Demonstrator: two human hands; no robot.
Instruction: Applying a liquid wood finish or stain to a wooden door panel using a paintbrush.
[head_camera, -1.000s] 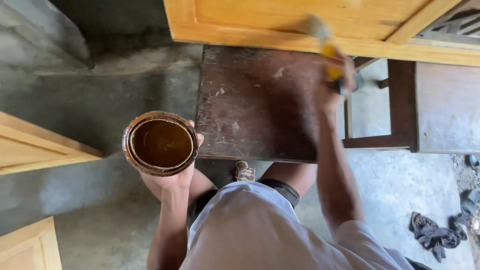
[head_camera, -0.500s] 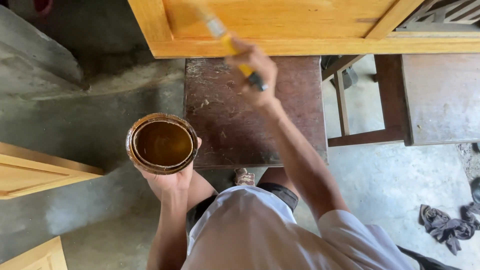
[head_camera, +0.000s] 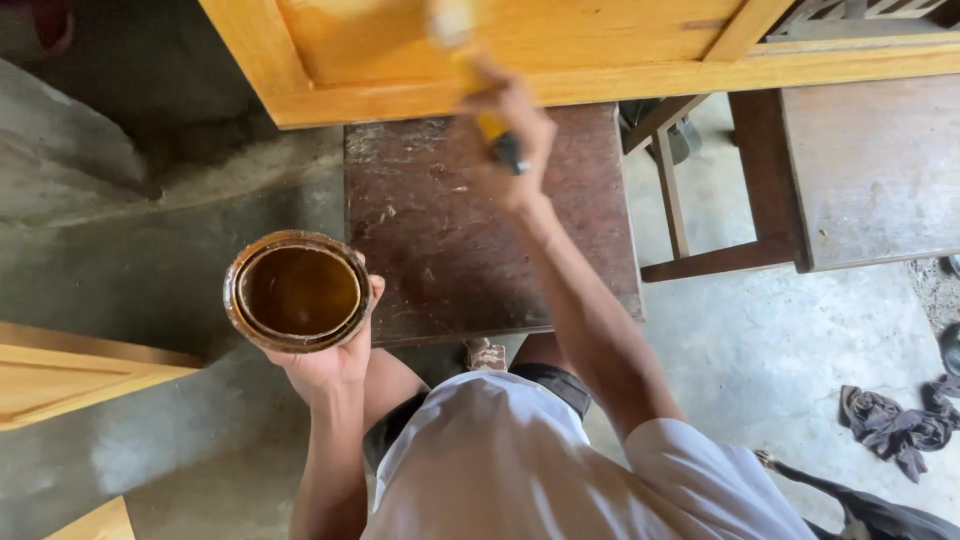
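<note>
Head view, looking straight down: the right hand (head_camera: 512, 140) is closed around the yellow handle of a paintbrush (head_camera: 470, 70), whose blurred bristles sit on the pale wooden door panel (head_camera: 520, 45) lying across the top of the frame. The left hand (head_camera: 325, 350) cups a round tin of brown varnish (head_camera: 298, 291) from beneath, fingers curled up its side, holding it level and well apart from the panel, out over the concrete floor (head_camera: 130, 260). A dark, scuffed wooden table (head_camera: 440, 250) stands under the panel's near edge, and a second table (head_camera: 870, 170) is off to the right.

From where I stand, good work here would mean long strokes along the grain, a light wrist, and watching the near rail so that no runs gather at its lip. The tin looks nearly full, so keeping it level matters. Rags (head_camera: 895, 425) lie on the floor near the right, handy for drips.
</note>
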